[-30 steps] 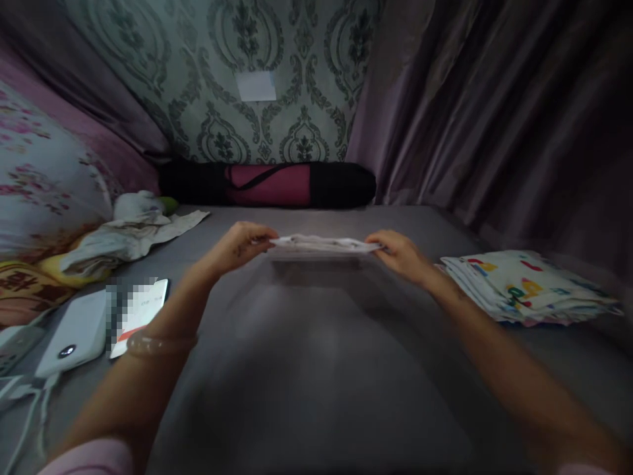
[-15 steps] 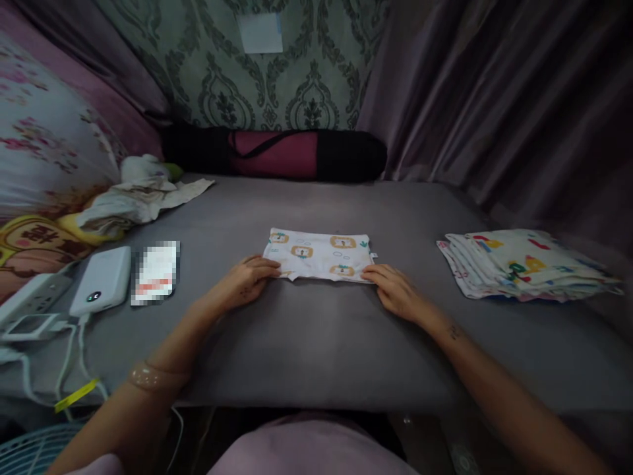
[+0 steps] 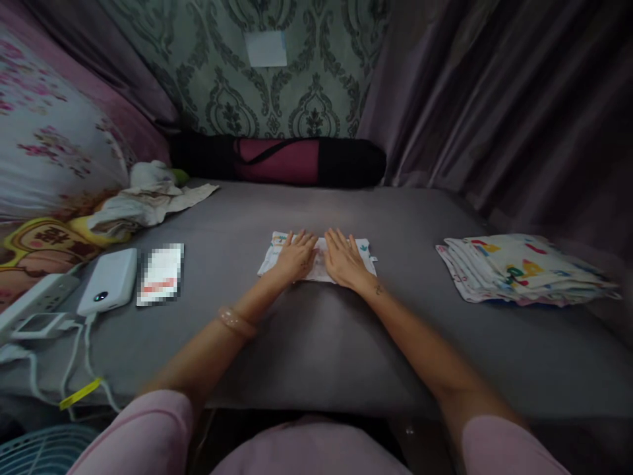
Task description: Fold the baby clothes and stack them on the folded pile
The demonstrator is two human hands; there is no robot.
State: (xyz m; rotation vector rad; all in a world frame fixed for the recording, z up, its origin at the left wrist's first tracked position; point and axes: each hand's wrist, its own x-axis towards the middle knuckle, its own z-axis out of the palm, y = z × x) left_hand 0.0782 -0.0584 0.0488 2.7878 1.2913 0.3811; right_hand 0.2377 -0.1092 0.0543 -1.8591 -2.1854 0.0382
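A small white printed cloth [image 3: 364, 249], folded into a rectangle, lies on the grey sheet in front of me. My left hand [image 3: 298, 256] rests flat on its left half, fingers stretched out and pointing away from me. On the right half lies my right hand [image 3: 342, 257], also flat with its fingers a little apart. Between them shows a narrow strip of the cloth; the palms hide much of its print. A small tag sticks out at the cloth's right edge.
To the right sits a stack of folded printed cloths [image 3: 524, 267]. On the left are a white power bank [image 3: 109, 280], a blurred-out white item [image 3: 161, 274], a power strip [image 3: 47, 297] and cables. A long black and maroon bag [image 3: 281, 159] lies along the wall.
Both hands have left the cloth's near corners, where they pinched it, and moved inward onto its top, fingers now spread flat. The camera view has tilted up slightly.
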